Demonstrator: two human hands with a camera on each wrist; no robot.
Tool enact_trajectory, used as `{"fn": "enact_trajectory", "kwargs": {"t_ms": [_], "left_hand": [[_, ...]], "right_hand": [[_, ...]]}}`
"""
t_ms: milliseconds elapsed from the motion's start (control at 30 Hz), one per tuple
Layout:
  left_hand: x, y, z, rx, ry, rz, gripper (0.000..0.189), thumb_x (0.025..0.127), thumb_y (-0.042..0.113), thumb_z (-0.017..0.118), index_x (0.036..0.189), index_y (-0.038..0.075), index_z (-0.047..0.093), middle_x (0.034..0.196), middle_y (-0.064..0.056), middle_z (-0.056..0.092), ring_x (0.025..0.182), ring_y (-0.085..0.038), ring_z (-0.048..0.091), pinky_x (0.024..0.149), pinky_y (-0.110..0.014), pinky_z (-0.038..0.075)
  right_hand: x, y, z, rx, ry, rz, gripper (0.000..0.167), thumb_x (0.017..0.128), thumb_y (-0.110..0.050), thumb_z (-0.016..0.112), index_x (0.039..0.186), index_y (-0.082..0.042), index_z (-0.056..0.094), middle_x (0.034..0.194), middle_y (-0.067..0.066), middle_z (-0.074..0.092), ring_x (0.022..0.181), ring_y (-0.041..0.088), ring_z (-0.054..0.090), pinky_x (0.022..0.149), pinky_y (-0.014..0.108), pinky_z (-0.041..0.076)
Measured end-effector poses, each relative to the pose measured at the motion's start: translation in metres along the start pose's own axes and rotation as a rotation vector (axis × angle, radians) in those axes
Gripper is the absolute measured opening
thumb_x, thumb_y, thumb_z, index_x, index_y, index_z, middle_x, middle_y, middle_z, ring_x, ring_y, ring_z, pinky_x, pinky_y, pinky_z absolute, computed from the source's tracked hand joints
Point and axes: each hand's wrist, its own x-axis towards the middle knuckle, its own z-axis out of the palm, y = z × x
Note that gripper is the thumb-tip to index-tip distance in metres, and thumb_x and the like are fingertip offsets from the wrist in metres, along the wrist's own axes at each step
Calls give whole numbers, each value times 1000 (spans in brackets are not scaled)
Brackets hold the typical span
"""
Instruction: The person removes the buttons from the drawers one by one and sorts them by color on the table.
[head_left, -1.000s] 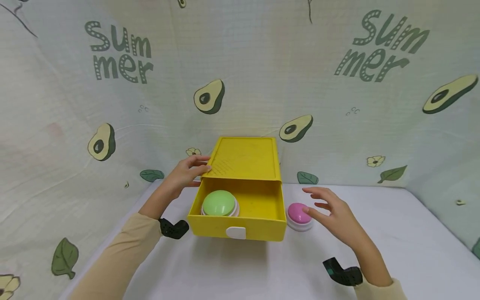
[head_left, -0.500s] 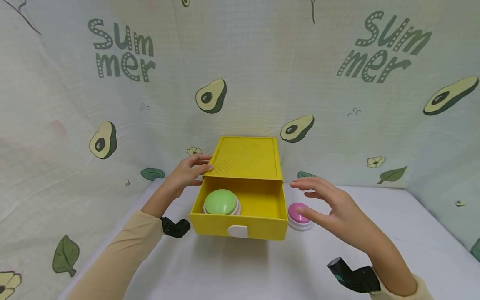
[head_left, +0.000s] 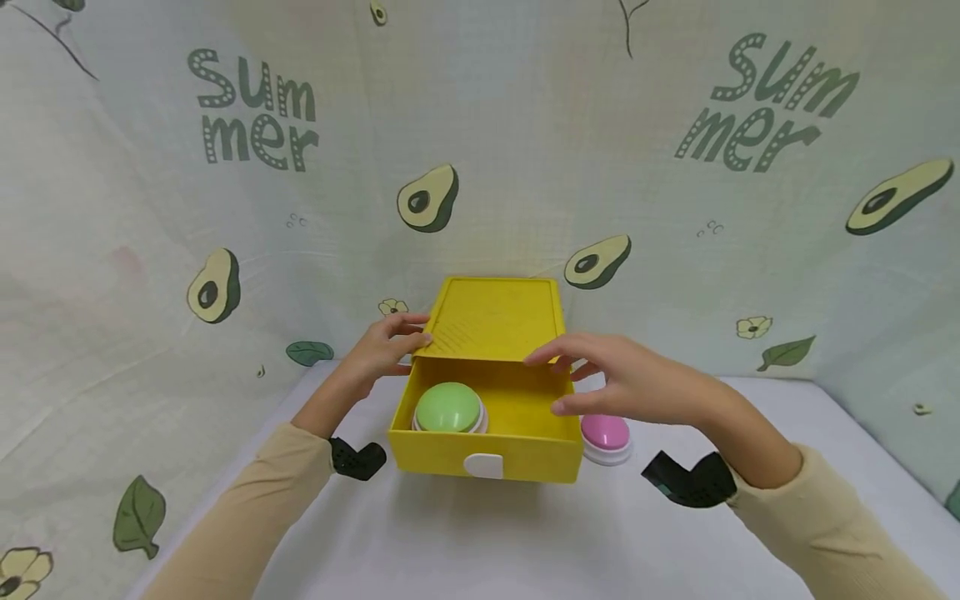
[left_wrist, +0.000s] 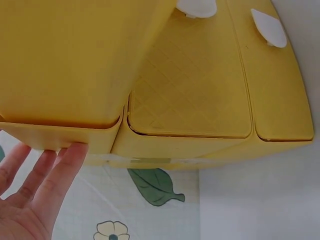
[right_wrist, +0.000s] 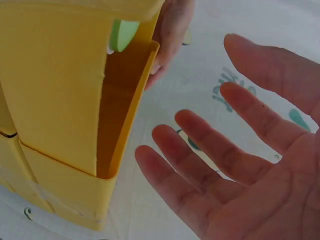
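A yellow drawer unit (head_left: 498, 317) stands on the table, its top drawer (head_left: 487, 454) pulled out. Inside that drawer, at the left, sits a round push button with a green dome (head_left: 448, 407) and white base. My left hand (head_left: 378, 350) touches the unit's upper left side; in the left wrist view its fingers (left_wrist: 62, 177) are straight against the side wall. My right hand (head_left: 637, 379) hovers over the drawer's right edge, fingers spread and holding nothing. Partly below it, a pink push button (head_left: 606, 433) on a white base stands on the table, right of the drawer.
The left wrist view shows lower drawers with white pull tabs (left_wrist: 270, 29). White cloth covers the table (head_left: 705, 533). Behind hangs a pale curtain (head_left: 510, 125) printed with avocados and leaves. A black camera mount sits on each wrist.
My right hand has moved left and slightly up, from beside the pink push button to over the drawer's right edge. My left hand and the drawer unit stay about the same.
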Motion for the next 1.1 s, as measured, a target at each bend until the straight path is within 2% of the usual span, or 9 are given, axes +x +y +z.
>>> {"fn": "enact_trajectory", "kwargs": {"t_ms": [167, 300, 633, 833, 1100], "left_hand": [[0, 0, 1, -3, -3, 4, 48, 93, 31, 56, 136, 17, 42, 135, -11, 46, 119, -32, 50, 92, -51, 48], [0, 0, 1, 0, 0, 3, 47, 93, 31, 55, 136, 17, 42, 134, -11, 46, 119, -32, 50, 92, -52, 48], [-1, 2, 2, 6, 0, -12, 46, 93, 30, 55, 135, 17, 43, 134, -11, 47, 119, -32, 50, 93, -51, 48], [-1, 2, 2, 2, -10, -10, 46, 93, 30, 55, 135, 17, 42, 135, -12, 46, 119, -33, 49, 93, -52, 47], [0, 2, 0, -2, -12, -6, 45, 93, 30, 55, 134, 18, 43, 135, -11, 46, 120, -32, 49, 94, -53, 46]], "right_hand": [[22, -7, -9, 0, -155, 19, 44, 85, -24, 66, 126, -12, 54, 123, 5, 57, 108, 25, 53, 94, 43, 48], [39, -17, -9, -34, -245, 54, 47, 84, -24, 67, 128, -14, 54, 127, 3, 56, 112, 25, 51, 93, 38, 48], [79, -32, 0, -193, -436, 146, 55, 80, -30, 72, 131, -24, 51, 124, 4, 54, 111, 20, 51, 97, 38, 42], [92, -33, 13, -260, -484, 204, 67, 76, -39, 74, 136, -28, 45, 135, -3, 48, 121, 16, 42, 105, 38, 35], [104, -35, 25, -318, -518, 205, 71, 78, -36, 73, 140, -31, 39, 137, -4, 47, 115, 15, 44, 99, 33, 37]]}}
